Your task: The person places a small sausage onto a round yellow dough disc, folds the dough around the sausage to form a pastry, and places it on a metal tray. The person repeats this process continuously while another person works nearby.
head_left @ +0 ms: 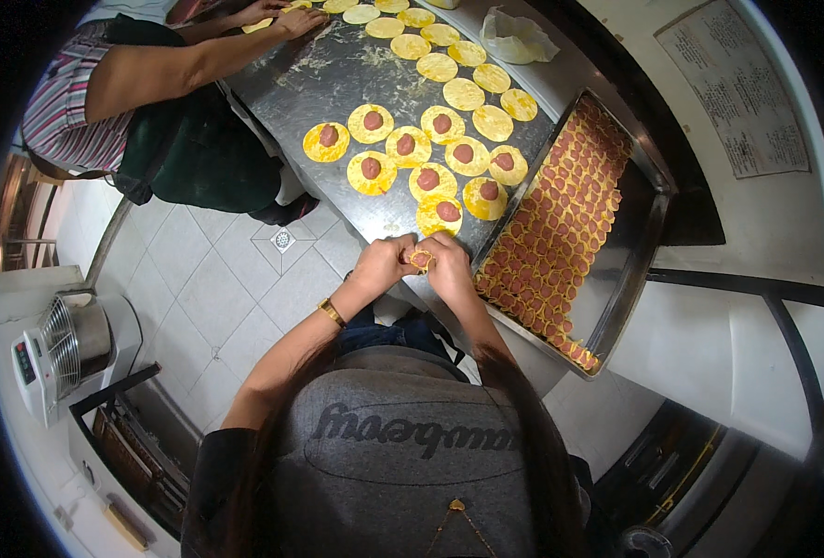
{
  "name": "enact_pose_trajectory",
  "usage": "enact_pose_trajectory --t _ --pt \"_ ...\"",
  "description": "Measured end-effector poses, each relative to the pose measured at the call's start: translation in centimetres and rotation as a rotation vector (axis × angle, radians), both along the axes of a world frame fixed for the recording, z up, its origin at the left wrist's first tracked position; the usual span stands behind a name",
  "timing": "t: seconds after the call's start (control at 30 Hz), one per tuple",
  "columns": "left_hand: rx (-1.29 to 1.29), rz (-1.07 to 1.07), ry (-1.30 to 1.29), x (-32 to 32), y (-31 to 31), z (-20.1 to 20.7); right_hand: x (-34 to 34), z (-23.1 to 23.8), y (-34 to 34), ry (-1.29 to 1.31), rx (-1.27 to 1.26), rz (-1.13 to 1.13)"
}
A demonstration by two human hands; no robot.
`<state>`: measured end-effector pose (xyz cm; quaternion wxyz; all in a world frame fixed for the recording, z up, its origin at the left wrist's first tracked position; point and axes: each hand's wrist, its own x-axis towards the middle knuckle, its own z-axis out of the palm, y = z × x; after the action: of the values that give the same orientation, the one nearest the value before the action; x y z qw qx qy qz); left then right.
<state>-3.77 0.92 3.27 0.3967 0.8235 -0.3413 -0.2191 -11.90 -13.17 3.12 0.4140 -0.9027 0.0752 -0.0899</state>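
- A dumpling (419, 261) is pinched between the left hand (384, 266) and the right hand (450, 268), at the near end of the table (375, 217); whether it is rested on the metal cannot be told.
- Both hands are closed on it, with the fingers bent inward; how far the fingertips are met is hidden by the knuckles.
- To the left of the hands, bare metal is bordered by the table's slanting edge, beyond which the tiled floor (216, 270) is seen.
- On the right, movement is hemmed in by the tray (618, 265), whose left rim is set just beside the right forearm.
- Wrappers topped with filling (448, 211) are spread just beyond the hands, some edges touching; the nearest is placed close to the right knuckles.
- Plain wrappers (493, 123) are laid farther off, reaching near the tray's far left corner.
- In the tray, finished dumplings (553, 223) are packed toward the left rim; a dark strip of base is left along the right wall.
- At the table's far end, a wrapper is touched by a co-worker's hand (302, 21).
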Motion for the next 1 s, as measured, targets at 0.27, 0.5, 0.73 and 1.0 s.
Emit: enact_pose_trajectory --t 0.27,0.5,0.73,1.0 --pt "-0.124 0.028 0.087 -0.3 0.4 0.3 -0.8 0.2 0.5 0.036 -0.056 -0.052" --pt "-0.125 0.014 0.133 -0.1 0.5 -1.1 -1.0 0.9 0.8 -0.022 -0.035 -0.087" --pt "-0.077 0.022 0.048 0.0 -0.1 -0.5 -0.5 0.0 0.3 -0.092 0.054 -0.049" --pt "-0.094 0.018 0.056 0.2 0.1 0.5 -0.9 -0.1 -0.1 0.048 -0.01 -0.068"
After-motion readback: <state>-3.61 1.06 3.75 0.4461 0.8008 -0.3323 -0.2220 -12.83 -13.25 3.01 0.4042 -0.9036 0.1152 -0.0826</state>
